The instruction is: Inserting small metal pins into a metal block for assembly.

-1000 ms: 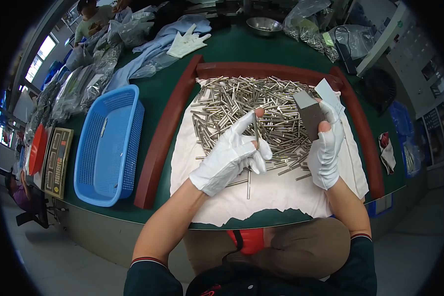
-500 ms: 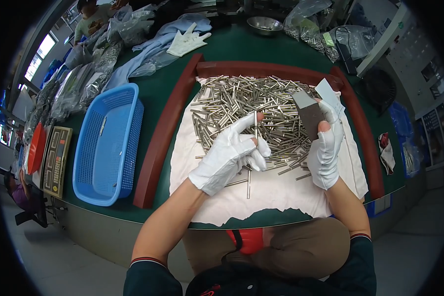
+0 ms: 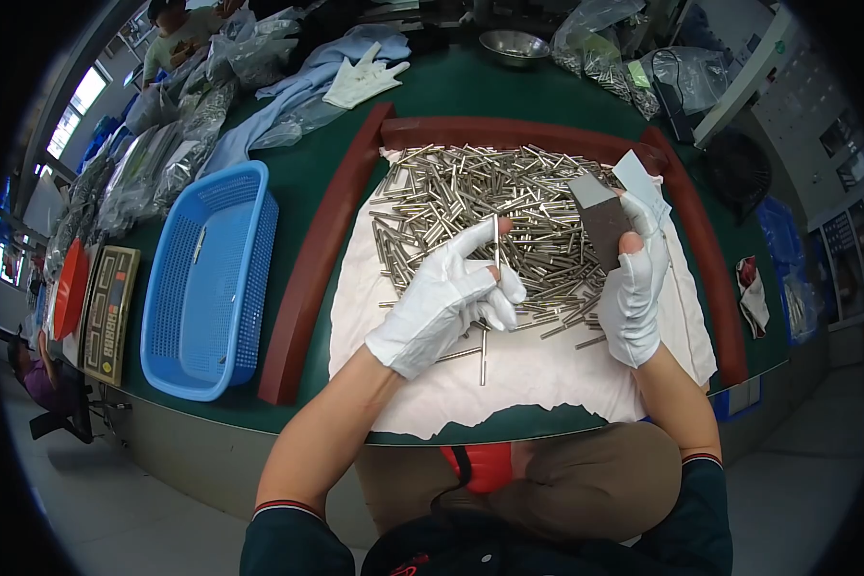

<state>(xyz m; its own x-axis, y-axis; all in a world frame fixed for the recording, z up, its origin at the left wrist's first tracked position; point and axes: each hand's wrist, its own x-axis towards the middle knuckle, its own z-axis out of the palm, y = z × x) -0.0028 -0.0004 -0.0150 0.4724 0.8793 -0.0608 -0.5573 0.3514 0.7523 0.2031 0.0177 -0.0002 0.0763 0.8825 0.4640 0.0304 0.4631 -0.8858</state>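
A slim, shiny metal pin (image 3: 495, 242) stands nearly upright between the thumb and index finger of my left hand (image 3: 437, 302), which wears a white glove with bare fingertips. My right hand (image 3: 634, 302), gloved the same way, grips a folded piece of sandpaper (image 3: 602, 230), dark brown on one face and grey on the other. The two hands are apart. Behind and beneath them spreads a large heap of metal pins (image 3: 451, 197) on a pale pink cloth (image 3: 547, 379). One loose pin (image 3: 484, 358) lies just below my left hand.
Reddish-brown bars (image 3: 322, 264) frame the cloth on three sides. A blue plastic basket (image 3: 154, 336) with a few pins sits at the left. Farther back are a white glove (image 3: 365, 79), a metal bowl (image 3: 515, 48) and bagged parts (image 3: 595, 58). Another person (image 3: 178, 43) sits at the far left.
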